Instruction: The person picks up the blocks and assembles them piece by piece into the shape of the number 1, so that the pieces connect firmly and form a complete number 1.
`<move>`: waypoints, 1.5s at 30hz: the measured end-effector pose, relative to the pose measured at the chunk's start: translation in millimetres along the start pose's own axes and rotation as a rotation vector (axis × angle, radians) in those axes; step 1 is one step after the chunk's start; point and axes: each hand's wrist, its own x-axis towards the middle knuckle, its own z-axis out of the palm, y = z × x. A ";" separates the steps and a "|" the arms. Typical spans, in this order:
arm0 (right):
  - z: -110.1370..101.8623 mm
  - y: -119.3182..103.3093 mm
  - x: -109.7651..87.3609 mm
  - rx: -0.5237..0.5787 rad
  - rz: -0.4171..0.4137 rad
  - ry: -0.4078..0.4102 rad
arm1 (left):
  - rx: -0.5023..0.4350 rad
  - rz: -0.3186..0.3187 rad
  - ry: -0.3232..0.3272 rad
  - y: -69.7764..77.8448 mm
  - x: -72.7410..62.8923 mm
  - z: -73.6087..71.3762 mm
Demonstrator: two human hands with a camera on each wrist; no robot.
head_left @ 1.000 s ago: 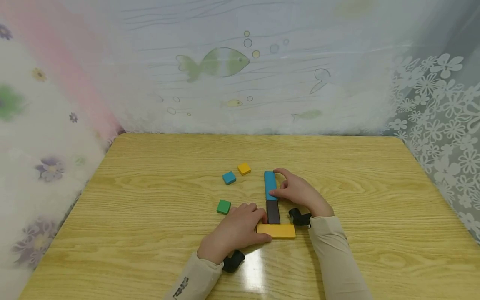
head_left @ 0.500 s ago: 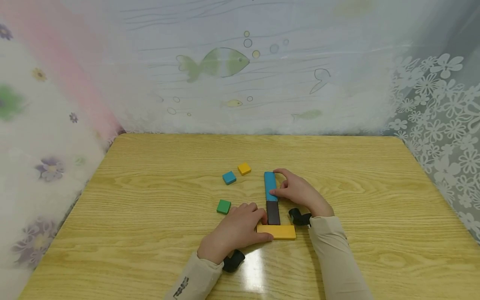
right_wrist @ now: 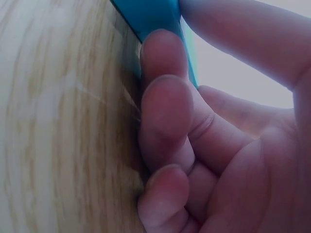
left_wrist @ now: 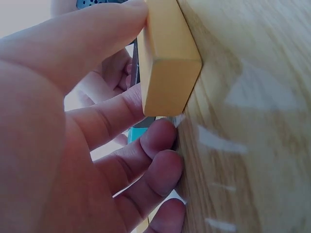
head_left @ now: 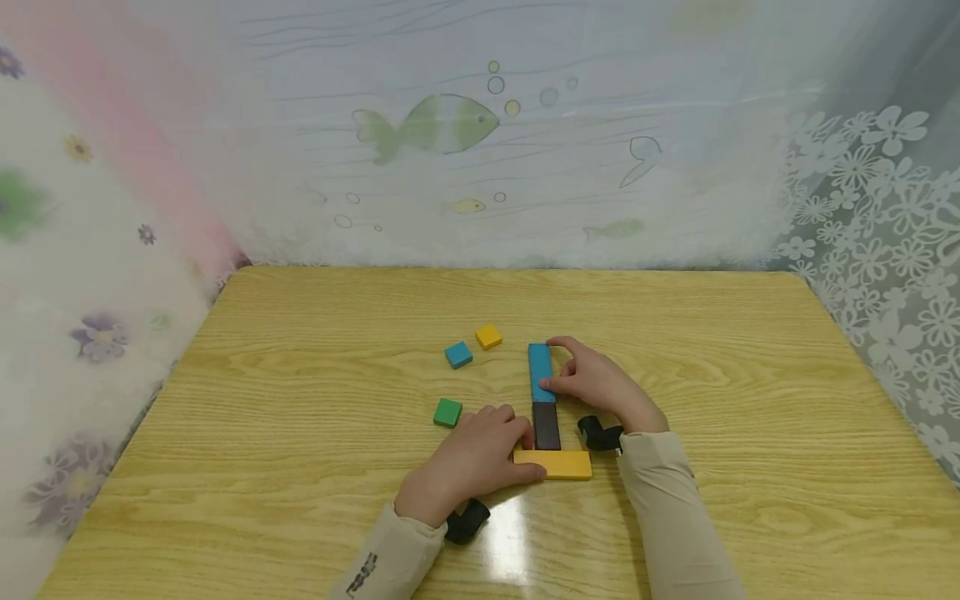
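Observation:
In the head view, a long yellow block (head_left: 567, 465) lies crosswise on the table. A black block (head_left: 547, 427) runs away from its far side, and a long blue block (head_left: 539, 365) continues that line end to end. My left hand (head_left: 478, 457) pinches the yellow block's left end between thumb and index finger; the left wrist view shows the yellow block's end face (left_wrist: 167, 87) close up. With thumb and index finger, my right hand (head_left: 602, 387) holds the blue block, the index fingertip at its far end. The right wrist view shows only part of the blue block (right_wrist: 150, 14).
Left of the row lie a small green block (head_left: 447, 413), a small blue block (head_left: 458, 356) and a small yellow block (head_left: 488, 337). The wooden table (head_left: 337, 333) meets a printed curtain (head_left: 480, 167) at its back edge. Black wrist devices (head_left: 467, 522) sit at both cuffs.
The yellow, black and blue blocks have shifted very slightly toward me since a second ago. Both hands keep nearly the same place and hold.

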 end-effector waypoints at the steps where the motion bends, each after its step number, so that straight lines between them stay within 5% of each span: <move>1: 0.0 -0.1 0.0 0.000 -0.001 0.001 | -0.002 0.000 -0.001 0.0 0.0 0.0; 45: -1.1 1.0 -0.2 0.004 -0.014 -0.013 | 0.000 -0.007 0.001 0.4 0.4 -1.0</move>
